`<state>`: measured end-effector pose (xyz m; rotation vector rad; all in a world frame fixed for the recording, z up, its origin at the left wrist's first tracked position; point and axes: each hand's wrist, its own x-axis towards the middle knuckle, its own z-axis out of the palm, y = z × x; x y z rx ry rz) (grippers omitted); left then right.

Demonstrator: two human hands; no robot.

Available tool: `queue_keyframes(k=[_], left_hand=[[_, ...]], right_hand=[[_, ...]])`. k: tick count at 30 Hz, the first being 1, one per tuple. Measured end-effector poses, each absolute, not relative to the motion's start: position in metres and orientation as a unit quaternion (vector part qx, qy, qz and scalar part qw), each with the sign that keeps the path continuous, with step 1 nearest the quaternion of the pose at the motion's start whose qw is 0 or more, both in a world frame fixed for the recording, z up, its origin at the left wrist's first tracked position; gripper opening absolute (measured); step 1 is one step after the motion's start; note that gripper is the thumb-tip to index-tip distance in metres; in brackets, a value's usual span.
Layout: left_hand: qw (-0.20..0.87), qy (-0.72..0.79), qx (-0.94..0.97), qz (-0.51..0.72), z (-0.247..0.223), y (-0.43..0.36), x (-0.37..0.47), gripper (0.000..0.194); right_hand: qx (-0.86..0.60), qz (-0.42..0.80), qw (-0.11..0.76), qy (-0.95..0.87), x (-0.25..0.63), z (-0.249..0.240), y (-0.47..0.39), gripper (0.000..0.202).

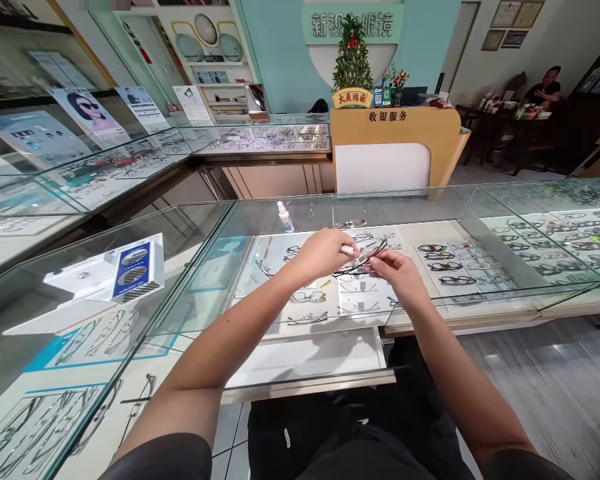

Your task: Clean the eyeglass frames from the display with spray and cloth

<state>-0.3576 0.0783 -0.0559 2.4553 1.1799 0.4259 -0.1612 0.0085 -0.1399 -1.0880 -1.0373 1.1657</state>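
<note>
Left hand (324,253) and right hand (399,270) are hovering close together over the glass counter (455,325), with a pair of black-framed eyeglasses (363,261) sitting between them. Right thumb and fingers are pinching the near right part of the frame, while the left fingers are gripping a small white object (348,250) just beside it. The left hand is perhaps also steadying the frame, but its own back is hiding most of its fingertips. The eyeglasses are tilting, with their right end pointing up and away from the person.

Beyond the left hand, a white spray bottle (285,218) is standing on the counter. Beneath the glass, several display spectacles (309,297) are lying in rows below the hands, and more dark frames (446,267) are lying to the right. A white drawer (310,365) is jutting out toward the person's dark clothing. Farther left, a blue-and-white box (139,270) is standing near white card panels. At the back, a leafy plant (351,60) is rising above a yellow-and-white cash desk (397,127), and another person (545,90) is sitting by a cluttered table at the far right.
</note>
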Motion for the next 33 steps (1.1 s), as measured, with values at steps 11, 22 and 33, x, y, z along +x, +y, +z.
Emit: queue_keyframes(k=[11, 22, 33], left_hand=[[0.063, 0.411, 0.909, -0.010, -0.101, 0.055, -0.346, 0.026], [0.019, 0.394, 0.917, -0.049, -0.111, 0.060, -0.324, 0.024], [0.022, 0.385, 0.921, -0.061, -0.101, 0.064, -0.323, 0.023]], right_hand=[[-0.583, 0.415, 0.502, -0.486, -0.107, -0.181, -0.015, 0.037], [-0.566, 0.349, 0.570, -0.483, -0.064, -0.197, 0.000, 0.036], [-0.547, 0.375, 0.587, -0.464, -0.065, -0.197, -0.003, 0.035]])
